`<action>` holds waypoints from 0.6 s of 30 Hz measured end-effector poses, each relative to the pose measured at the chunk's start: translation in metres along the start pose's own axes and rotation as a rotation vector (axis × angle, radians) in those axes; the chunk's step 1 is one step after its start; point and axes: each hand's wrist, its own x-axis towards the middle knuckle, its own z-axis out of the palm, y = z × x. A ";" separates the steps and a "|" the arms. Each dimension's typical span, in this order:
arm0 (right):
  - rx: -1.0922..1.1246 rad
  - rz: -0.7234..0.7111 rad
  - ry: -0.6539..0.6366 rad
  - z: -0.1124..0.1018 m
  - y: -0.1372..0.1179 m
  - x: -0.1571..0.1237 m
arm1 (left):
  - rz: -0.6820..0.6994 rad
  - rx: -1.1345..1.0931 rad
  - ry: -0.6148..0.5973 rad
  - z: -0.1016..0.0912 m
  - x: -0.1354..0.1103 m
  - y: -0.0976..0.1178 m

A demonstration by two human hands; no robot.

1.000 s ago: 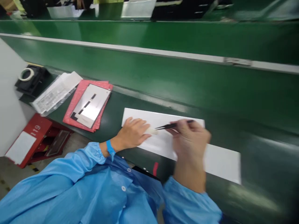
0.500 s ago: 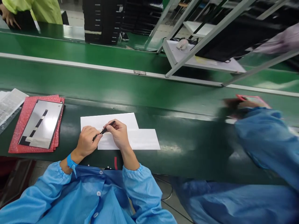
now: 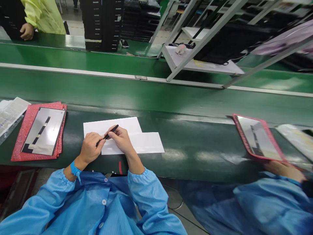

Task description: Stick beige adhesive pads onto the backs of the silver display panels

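Head camera looks down on a long dark-green conveyor bench [image 3: 190, 137] in a factory, with tall stacks of black flat panels [image 3: 102, 24] beyond it and a grey metal rack [image 3: 205, 40] off to the right. Across the line stands a person in a yellow-green smock [image 3: 42, 16]. To the right, a co-worker in a blue smock [image 3: 271, 202] has a hand [image 3: 285, 171] beside a silver panel on a pink pad [image 3: 256, 138]. Nearer the wearer's left lies a rectangular silver panel [image 3: 44, 131] on a red foam pad [image 3: 17, 143]. Straight ahead, two overlapping white paper sheets [image 3: 97, 125] lie flat on the belt. Above them, the left hand [image 3: 91, 148], with a blue wristband [image 3: 74, 169], and the right hand [image 3: 121, 141] are both closed on a slim black pointed tool [image 3: 110, 132]. Whether it holds anything tiny, I cannot tell. I'd judge that a slip of those fingers could drop it onto the paper, or scratch the silver panel if it swung left
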 end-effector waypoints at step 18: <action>-0.137 0.045 0.545 -0.048 0.008 -0.022 | 0.006 0.318 -0.374 0.015 -0.013 0.013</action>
